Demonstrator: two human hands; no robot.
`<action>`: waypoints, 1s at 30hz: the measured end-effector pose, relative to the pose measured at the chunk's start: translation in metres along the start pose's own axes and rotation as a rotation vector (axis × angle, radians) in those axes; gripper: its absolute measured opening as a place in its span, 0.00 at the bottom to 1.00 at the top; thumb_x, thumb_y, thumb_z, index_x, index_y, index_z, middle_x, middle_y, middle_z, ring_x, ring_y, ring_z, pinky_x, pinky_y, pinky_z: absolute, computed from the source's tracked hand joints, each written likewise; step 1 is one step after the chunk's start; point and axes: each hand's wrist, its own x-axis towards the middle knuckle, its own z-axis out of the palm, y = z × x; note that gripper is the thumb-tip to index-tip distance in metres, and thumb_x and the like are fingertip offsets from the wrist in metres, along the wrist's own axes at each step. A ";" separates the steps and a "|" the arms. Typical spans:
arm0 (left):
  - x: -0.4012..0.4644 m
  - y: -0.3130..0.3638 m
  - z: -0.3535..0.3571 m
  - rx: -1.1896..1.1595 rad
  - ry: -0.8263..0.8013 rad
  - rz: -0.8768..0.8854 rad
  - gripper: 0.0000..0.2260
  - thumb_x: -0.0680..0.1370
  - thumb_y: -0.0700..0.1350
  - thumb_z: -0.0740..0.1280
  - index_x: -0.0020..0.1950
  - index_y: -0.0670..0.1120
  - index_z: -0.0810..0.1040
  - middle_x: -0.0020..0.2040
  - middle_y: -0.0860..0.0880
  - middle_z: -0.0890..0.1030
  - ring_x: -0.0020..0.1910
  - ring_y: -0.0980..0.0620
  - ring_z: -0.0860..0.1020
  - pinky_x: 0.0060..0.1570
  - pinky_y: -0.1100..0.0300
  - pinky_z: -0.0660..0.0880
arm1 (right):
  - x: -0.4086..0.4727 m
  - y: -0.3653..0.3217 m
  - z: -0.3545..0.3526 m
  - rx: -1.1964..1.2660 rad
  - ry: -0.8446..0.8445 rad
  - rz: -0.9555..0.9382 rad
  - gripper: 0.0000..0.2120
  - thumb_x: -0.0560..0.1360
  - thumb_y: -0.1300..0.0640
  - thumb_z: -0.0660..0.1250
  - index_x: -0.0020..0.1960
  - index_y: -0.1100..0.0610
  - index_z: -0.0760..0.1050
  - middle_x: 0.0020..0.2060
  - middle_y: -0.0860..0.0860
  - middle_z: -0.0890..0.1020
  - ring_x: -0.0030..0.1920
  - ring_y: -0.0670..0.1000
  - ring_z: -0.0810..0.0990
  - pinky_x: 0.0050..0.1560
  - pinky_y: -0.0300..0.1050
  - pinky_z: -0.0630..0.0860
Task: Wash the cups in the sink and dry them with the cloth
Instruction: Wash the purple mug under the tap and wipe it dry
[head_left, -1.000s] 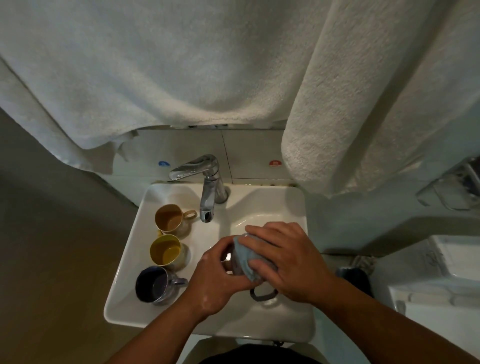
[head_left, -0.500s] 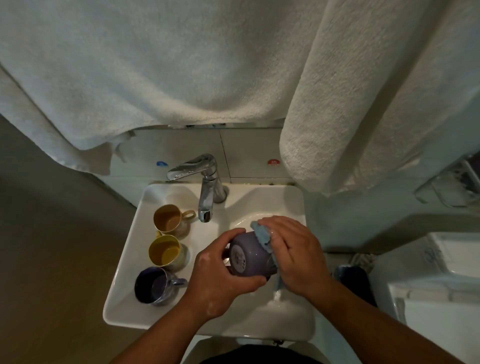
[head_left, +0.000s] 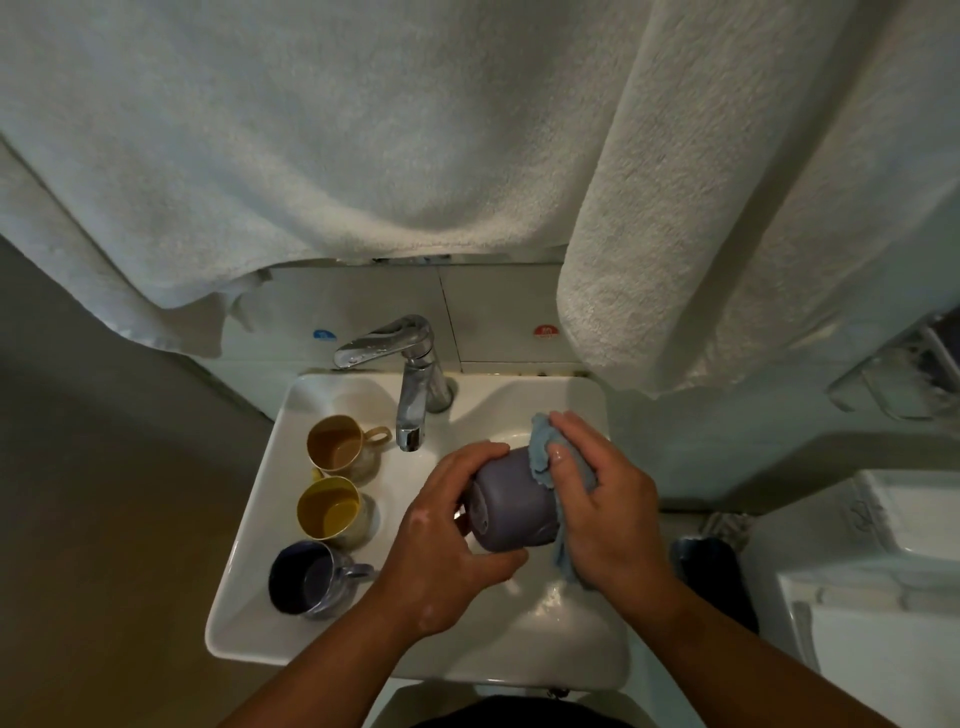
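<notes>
Over the white sink (head_left: 244, 613) my left hand (head_left: 441, 540) grips a grey-purple cup (head_left: 514, 504) lying on its side, base toward me. My right hand (head_left: 597, 499) presses a light blue cloth (head_left: 540, 452) against the cup's right side, fingers wrapped over the cloth. On the sink's left ledge stand three cups in a row: a tan one (head_left: 337, 447) at the back, a yellow one (head_left: 330, 506) in the middle, a dark purple one (head_left: 304, 577) nearest me.
A chrome tap (head_left: 410, 374) stands at the back of the sink, spout pointing toward me. White towels (head_left: 363, 130) hang above and to the right. A white cistern or bin (head_left: 883, 571) sits at right, a dark object (head_left: 711, 571) beside the sink.
The cloth has slid off the cup's base to its right side. The cup's base and wall are now exposed, and my right hand has moved right and back with the cloth.
</notes>
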 end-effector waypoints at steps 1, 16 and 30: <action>0.002 0.002 0.002 0.003 -0.004 -0.001 0.43 0.65 0.39 0.83 0.73 0.64 0.67 0.67 0.62 0.73 0.65 0.57 0.76 0.55 0.61 0.81 | 0.000 0.001 0.000 -0.009 0.041 -0.015 0.22 0.78 0.43 0.60 0.69 0.48 0.76 0.68 0.47 0.78 0.67 0.44 0.76 0.68 0.50 0.75; 0.002 0.005 0.014 -0.075 0.116 -0.204 0.34 0.60 0.50 0.86 0.61 0.58 0.74 0.57 0.57 0.81 0.47 0.56 0.84 0.46 0.54 0.84 | 0.000 0.004 0.001 -0.381 -0.099 -0.232 0.22 0.82 0.42 0.51 0.67 0.45 0.77 0.70 0.44 0.75 0.75 0.47 0.65 0.77 0.61 0.58; -0.010 0.011 0.007 0.028 0.079 -0.068 0.39 0.59 0.46 0.86 0.65 0.62 0.72 0.57 0.68 0.78 0.56 0.62 0.80 0.46 0.66 0.81 | -0.008 0.003 -0.004 -0.401 -0.073 -0.353 0.21 0.82 0.46 0.53 0.64 0.52 0.80 0.62 0.49 0.82 0.66 0.48 0.75 0.71 0.55 0.69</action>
